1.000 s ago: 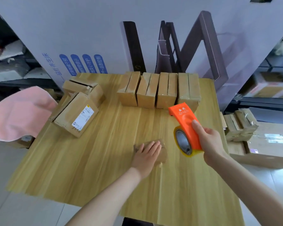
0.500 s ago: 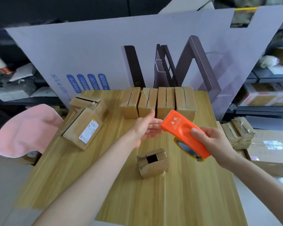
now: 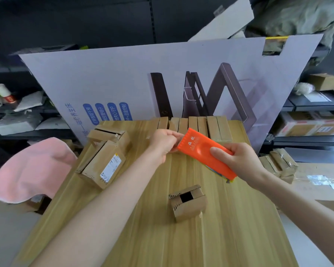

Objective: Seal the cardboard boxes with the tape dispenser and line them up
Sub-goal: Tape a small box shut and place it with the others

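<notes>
Head view: the right hand [image 3: 239, 160] grips the orange tape dispenser [image 3: 204, 153] above the surface [image 3: 143, 237]. The left hand [image 3: 163, 140] pinches at its toothed end. An unsealed small box [image 3: 188, 203] sits below, four boxes [image 3: 193, 125] lined up behind.

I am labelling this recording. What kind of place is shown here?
Probably a packing or stock room. Shelves at the sides hold parcels, small cardboard boxes stand in a row on a wooden table, and the right hand holds a tape dispenser.
</notes>
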Demonstrator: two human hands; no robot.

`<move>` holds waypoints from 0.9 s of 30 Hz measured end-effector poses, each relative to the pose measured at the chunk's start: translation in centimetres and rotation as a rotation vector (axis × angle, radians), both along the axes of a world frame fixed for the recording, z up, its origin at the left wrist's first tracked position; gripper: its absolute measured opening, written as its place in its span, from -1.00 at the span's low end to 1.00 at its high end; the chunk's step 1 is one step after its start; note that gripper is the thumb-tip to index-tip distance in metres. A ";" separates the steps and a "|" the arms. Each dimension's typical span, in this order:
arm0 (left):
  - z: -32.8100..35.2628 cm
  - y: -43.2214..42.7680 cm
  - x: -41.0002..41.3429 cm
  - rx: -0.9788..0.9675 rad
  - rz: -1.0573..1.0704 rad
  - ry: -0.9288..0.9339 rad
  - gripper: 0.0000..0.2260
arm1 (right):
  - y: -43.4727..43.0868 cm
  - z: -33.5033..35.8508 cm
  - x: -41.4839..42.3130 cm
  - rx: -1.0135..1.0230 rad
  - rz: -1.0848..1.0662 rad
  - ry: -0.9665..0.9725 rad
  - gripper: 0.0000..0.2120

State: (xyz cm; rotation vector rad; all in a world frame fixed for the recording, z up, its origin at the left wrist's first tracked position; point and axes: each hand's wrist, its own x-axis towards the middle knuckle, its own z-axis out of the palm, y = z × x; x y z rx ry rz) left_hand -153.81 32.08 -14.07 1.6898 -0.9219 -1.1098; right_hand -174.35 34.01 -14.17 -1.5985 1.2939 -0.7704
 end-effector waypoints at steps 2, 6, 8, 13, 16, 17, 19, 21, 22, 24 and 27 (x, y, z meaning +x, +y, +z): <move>-0.3 -0.7 0.5 0.019 0.037 -0.031 -0.74 | 0.1 0.3 1.1 -0.028 0.005 0.044 -0.70; -0.9 -1.6 1.4 0.046 0.057 -0.111 -0.73 | 0.0 0.7 2.1 -0.042 0.010 0.116 -0.66; -1.0 -1.7 2.5 0.042 0.084 -0.122 -0.74 | -0.1 0.8 1.7 -0.025 0.001 0.120 -0.68; -2.3 -0.9 6.2 0.054 0.195 -0.167 -0.83 | 0.2 0.6 -1.4 0.010 0.010 0.199 -0.69; -4.3 0.2 7.0 0.074 0.251 -0.089 -0.90 | 0.2 0.4 -3.5 0.047 0.022 0.272 -0.74; -5.1 0.7 7.0 0.085 0.270 -0.061 -0.92 | 0.1 0.1 -4.1 0.053 0.033 0.314 -0.74; -7.2 2.2 6.5 0.113 0.299 -0.038 -0.95 | -0.3 -0.8 -5.2 0.058 0.064 0.426 -0.76; -9.6 4.1 5.5 0.126 0.323 -0.050 -0.96 | -1.0 -2.2 -6.0 0.042 0.106 0.561 -0.72; -10.9 5.1 4.9 0.127 0.334 -0.050 -0.95 | -1.5 -3.0 -6.3 0.032 0.135 0.635 -0.67; -13.0 7.0 3.7 0.140 0.378 -0.036 -0.93 | -2.5 -4.7 -6.4 0.027 0.216 0.775 -0.61; -15.5 8.7 2.5 0.157 0.479 -0.025 -0.93 | -3.9 -6.5 -5.3 0.043 0.310 0.904 -0.58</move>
